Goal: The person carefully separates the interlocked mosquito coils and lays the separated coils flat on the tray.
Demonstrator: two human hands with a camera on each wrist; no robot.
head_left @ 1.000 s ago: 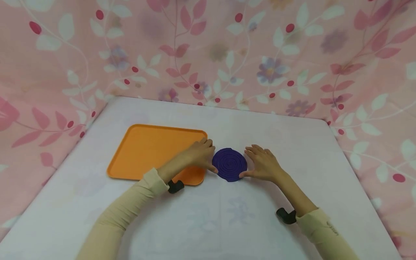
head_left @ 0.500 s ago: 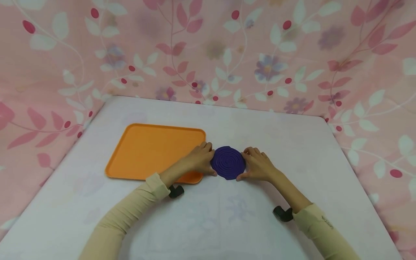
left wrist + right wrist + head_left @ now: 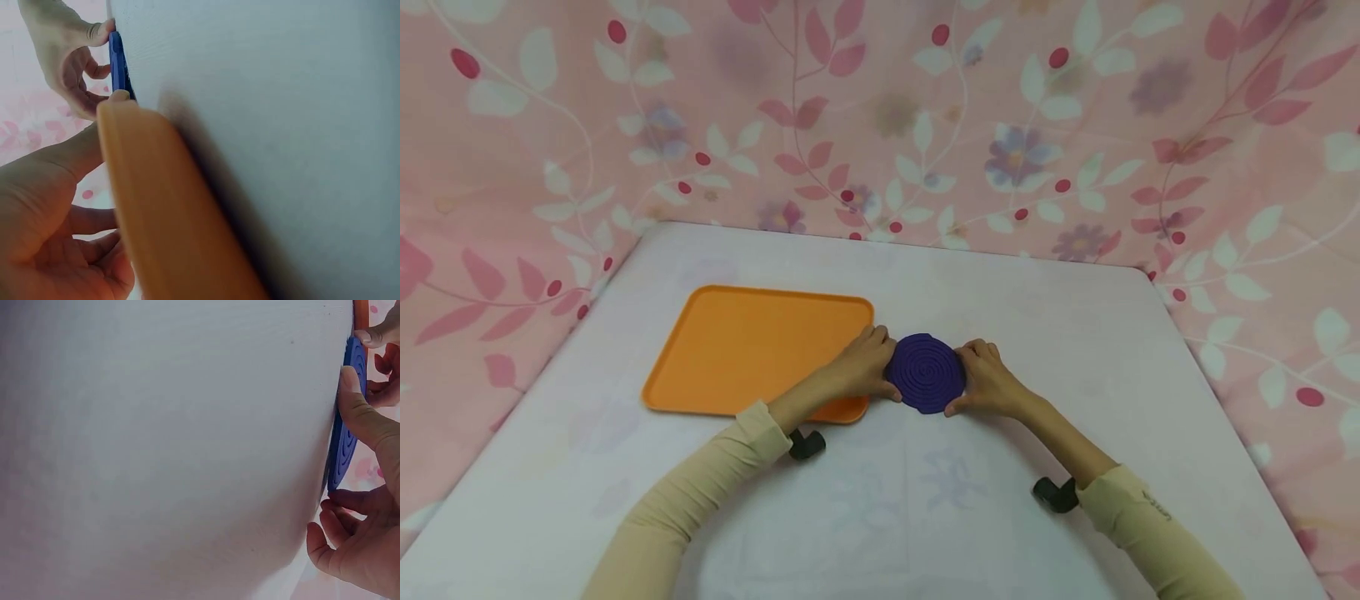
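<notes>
A round purple coaster [image 3: 927, 372] with spiral grooves lies between my two hands in the head view. It shows edge-on as a blue disc [image 3: 117, 61] in the left wrist view. My left hand [image 3: 867, 367] holds its left edge, thumb at the near side and fingers at the far side. From the right, my right hand [image 3: 991, 380] grips the opposite edge. The right wrist view shows the right thumb [image 3: 359, 406] on the coaster's near rim and the index finger at its end. Whether the coaster touches the table is hard to tell.
An orange rectangular tray [image 3: 752, 342] lies left of the coaster, partly beneath my left hand and forearm. The white-covered table [image 3: 865, 517] carries both. Pink floral cloth [image 3: 895, 125] hangs behind and at the sides.
The right hand has moved left onto the coaster's edge, its spread fingers drawing in. The left hand has taken the other edge. The tray looks unmoved; the whole view has shifted slightly.
</notes>
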